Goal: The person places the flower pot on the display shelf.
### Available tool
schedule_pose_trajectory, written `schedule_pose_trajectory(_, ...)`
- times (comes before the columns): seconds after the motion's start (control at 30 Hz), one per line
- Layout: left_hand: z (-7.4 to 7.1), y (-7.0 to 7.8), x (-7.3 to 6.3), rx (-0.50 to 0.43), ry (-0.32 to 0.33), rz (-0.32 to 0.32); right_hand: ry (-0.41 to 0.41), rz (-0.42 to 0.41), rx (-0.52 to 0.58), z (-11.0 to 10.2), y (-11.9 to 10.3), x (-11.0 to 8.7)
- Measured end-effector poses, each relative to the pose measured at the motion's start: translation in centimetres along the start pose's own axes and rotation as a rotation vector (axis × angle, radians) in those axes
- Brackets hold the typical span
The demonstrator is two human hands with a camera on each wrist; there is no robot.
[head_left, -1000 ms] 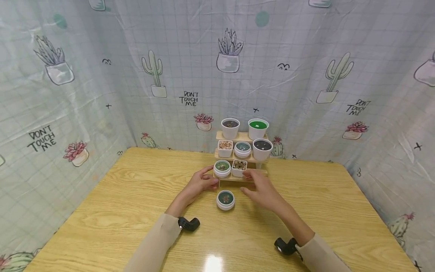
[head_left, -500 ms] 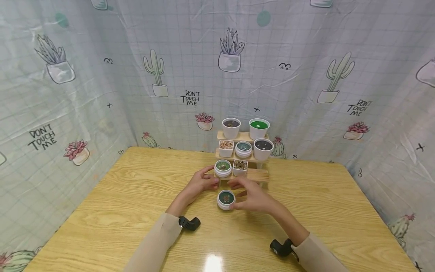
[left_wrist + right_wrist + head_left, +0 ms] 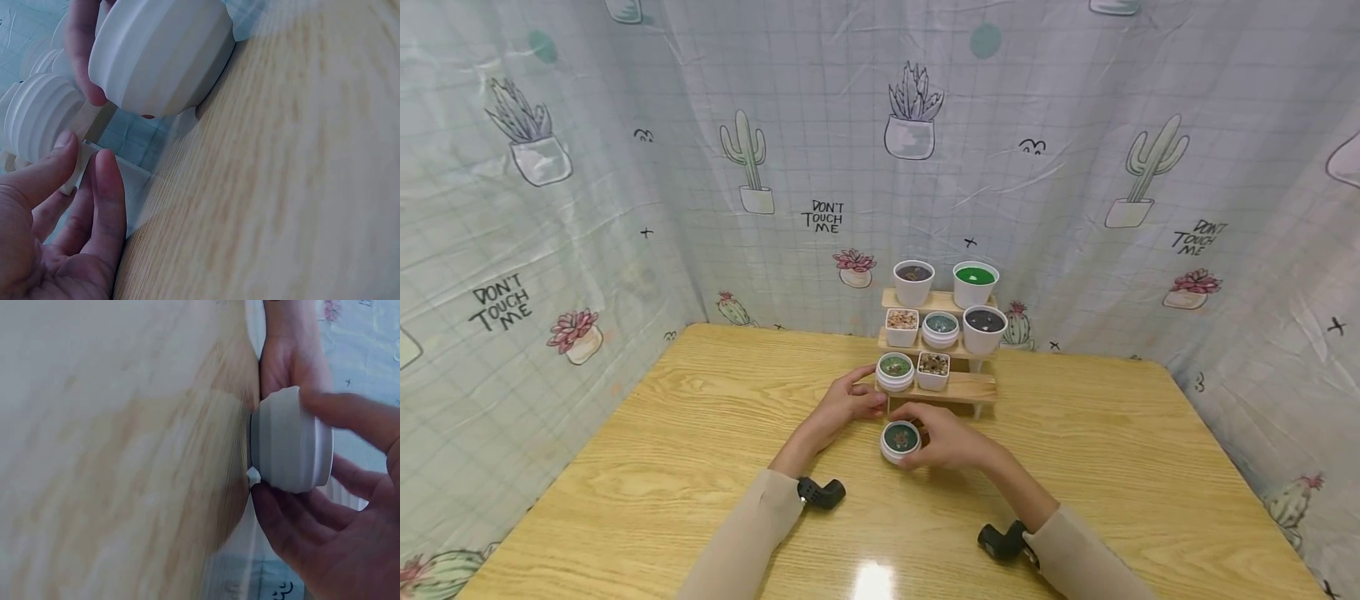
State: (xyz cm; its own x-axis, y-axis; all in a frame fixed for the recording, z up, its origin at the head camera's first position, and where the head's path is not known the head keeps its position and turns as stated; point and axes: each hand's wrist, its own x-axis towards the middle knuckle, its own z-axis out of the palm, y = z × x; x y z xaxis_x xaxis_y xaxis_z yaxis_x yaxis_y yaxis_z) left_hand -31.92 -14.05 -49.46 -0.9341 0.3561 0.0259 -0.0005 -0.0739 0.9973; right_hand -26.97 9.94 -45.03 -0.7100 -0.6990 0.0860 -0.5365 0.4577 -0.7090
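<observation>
My right hand point(image 3: 952, 439) curls its thumb and fingers around a round white ribbed pot point(image 3: 891, 454) with a dark green filling, in front of the shelf. In the right wrist view the pot point(image 3: 284, 440) looks upright, its base at the table. With thumb and fingers, my left hand point(image 3: 837, 410) pinches the left end of the three-step wooden shelf point(image 3: 972, 386). In the left wrist view that shelf end point(image 3: 80, 169) sits between thumb and fingertips. Close by, a round pot with green filling point(image 3: 895, 372) and a square pot of pebbles point(image 3: 933, 371) occupy the lowest step.
On the middle step stand a square pot point(image 3: 902, 327), a round ribbed pot point(image 3: 940, 330) and a dark-filled pot point(image 3: 984, 330). The top step bears a brown-filled pot point(image 3: 913, 283) and a green-filled pot point(image 3: 975, 285). A printed curtain point(image 3: 805, 125) hangs behind the wooden table point(image 3: 1075, 433).
My right hand has left the square pot on the lowest step, come down and left, and taken hold of the round pot on the table. My left hand has stayed at the shelf.
</observation>
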Motion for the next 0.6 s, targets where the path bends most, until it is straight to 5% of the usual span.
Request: schedule_pose_trajectory(0.6, 0.06, 0.05, 0.09, -0.009, 0.004, -0.005, -0.008, -0.003, -0.005, -0.35, 0.15, -0.08)
